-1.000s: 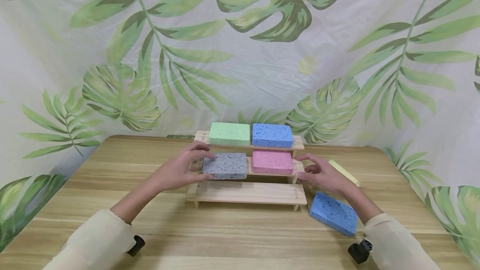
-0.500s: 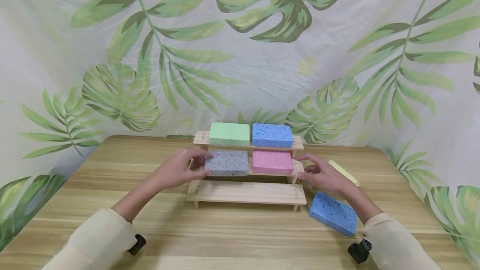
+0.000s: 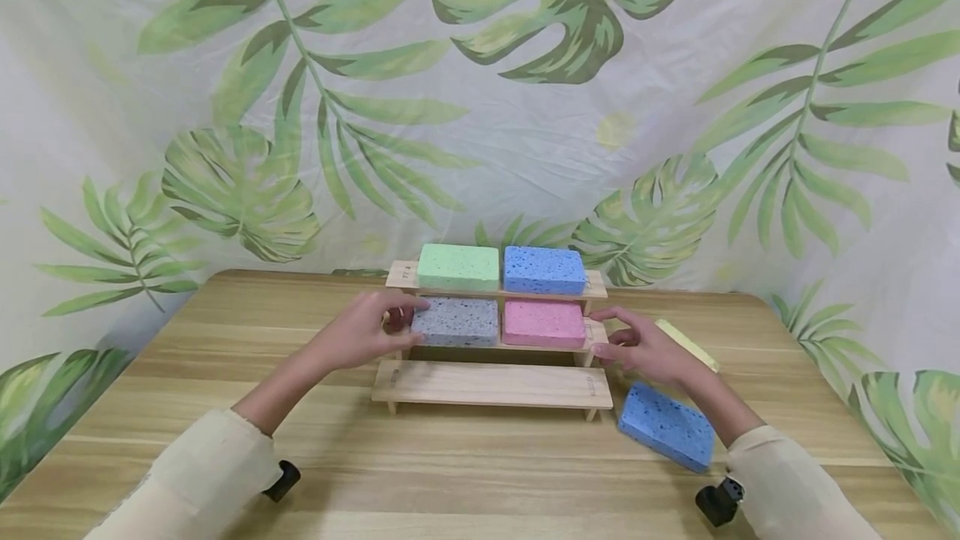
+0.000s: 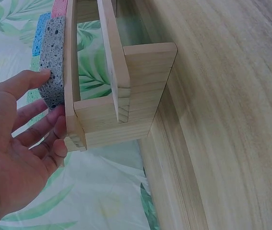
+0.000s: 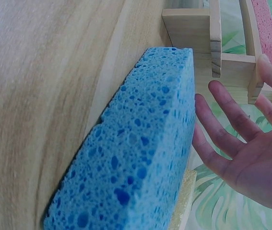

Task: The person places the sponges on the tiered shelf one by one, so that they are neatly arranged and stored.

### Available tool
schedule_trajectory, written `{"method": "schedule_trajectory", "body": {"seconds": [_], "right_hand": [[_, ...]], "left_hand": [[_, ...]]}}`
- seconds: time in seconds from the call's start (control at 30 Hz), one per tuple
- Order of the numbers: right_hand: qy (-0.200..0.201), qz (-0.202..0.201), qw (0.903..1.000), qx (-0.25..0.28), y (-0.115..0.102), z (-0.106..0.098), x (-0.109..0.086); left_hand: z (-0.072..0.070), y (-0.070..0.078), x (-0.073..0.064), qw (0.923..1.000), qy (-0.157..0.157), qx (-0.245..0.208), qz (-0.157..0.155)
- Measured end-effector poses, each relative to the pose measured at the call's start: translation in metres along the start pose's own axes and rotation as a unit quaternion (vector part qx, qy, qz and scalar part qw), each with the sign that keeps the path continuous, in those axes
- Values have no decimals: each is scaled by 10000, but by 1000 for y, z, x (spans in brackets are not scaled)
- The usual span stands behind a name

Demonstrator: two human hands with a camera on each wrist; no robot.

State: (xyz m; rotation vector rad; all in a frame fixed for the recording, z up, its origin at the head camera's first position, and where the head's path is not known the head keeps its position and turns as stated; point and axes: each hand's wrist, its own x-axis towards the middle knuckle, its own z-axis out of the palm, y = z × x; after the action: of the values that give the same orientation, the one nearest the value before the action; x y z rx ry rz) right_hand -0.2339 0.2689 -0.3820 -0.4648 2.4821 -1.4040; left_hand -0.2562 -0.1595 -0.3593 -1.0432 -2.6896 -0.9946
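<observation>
A grey speckled sponge point(image 3: 455, 322) lies on the left part of the middle tier of a small wooden step shelf point(image 3: 495, 384). My left hand point(image 3: 369, 329) holds it by its left end, thumb in front and a finger at the far side. The left wrist view shows that thumb on the grey sponge point(image 4: 53, 62). Beside it sits a pink sponge point(image 3: 544, 324). My right hand point(image 3: 647, 346) is at the middle tier's right end, its thumb against the wood point(image 5: 256, 79). Its other fingers are spread and hold nothing.
On the top tier lie a green sponge point(image 3: 458, 267) and a blue sponge point(image 3: 544, 270). Another blue sponge point(image 3: 666, 426) rests on the table point(image 3: 480, 473) right of the shelf. Behind the right forearm is a yellow sponge point(image 3: 687, 344). A leaf-patterned cloth point(image 3: 525, 148) hangs behind.
The grey sponge has moved slightly right and back, settling on the middle tier close to the pink one. My left hand has travelled with it. The right hand has stayed put.
</observation>
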Motion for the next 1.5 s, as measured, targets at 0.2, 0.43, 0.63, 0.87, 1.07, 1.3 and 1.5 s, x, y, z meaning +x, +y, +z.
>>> {"method": "schedule_trajectory", "body": {"seconds": [0.2, 0.43, 0.63, 0.87, 1.07, 1.3, 1.5], "right_hand": [[-17, 28, 10000, 51, -2, 1, -1], [0, 22, 10000, 6, -3, 1, -1], [-18, -1, 10000, -18, -3, 1, -2], [-20, -7, 10000, -59, -5, 1, -2], [6, 31, 9999, -131, -3, 1, -2], [32, 29, 9982, -603, -5, -1, -3], [110, -251, 9923, -1207, -8, -7, -8]], "left_hand": [[1, -3, 1, 10000, 26, 7, -26], [0, -3, 1, 10000, -14, -14, -46], [-7, -5, -8, 9998, 183, -115, 29], [-13, -18, -20, 9981, 415, 211, -392], [-8, -26, -20, 9988, 77, 201, -442], [-6, -29, -20, 9993, 56, 21, -369], [-6, -27, -19, 9990, 12, -50, -433]]}}
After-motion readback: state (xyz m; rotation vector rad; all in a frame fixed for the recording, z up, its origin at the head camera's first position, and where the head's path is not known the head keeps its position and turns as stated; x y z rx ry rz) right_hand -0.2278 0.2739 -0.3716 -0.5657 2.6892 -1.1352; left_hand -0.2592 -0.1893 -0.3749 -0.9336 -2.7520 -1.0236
